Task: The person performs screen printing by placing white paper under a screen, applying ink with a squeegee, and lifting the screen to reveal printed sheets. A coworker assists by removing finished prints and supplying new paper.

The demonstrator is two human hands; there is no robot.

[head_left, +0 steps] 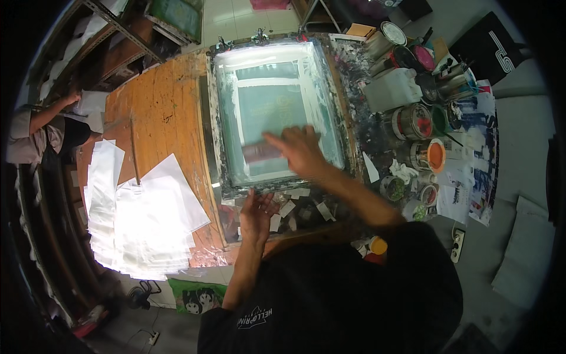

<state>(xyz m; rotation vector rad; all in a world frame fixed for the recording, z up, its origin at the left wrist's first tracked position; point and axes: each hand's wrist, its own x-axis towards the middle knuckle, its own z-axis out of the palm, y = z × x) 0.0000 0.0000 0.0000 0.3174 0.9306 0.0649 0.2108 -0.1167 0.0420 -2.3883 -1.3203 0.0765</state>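
Head view: one co-worker (36, 134) is seen at far left, then one spread of white sheets (147, 227) on the surface (168, 109), one screen (271, 106) with three clamps (260, 37) along its far edge, one squeegee (258, 153), one jug (391, 91) and one orange tin (435, 155). The left hand (256, 213) is held palm up at the screen's near edge, fingers partly bent; whether the edge is gripped cannot be told. The squeegee, blurred, is gripped over the near part of the screen by the fingers of the right hand (300, 150), the forefinger pointed left. The squeegee's long axis is laid left to right; the screen's is set near to far.
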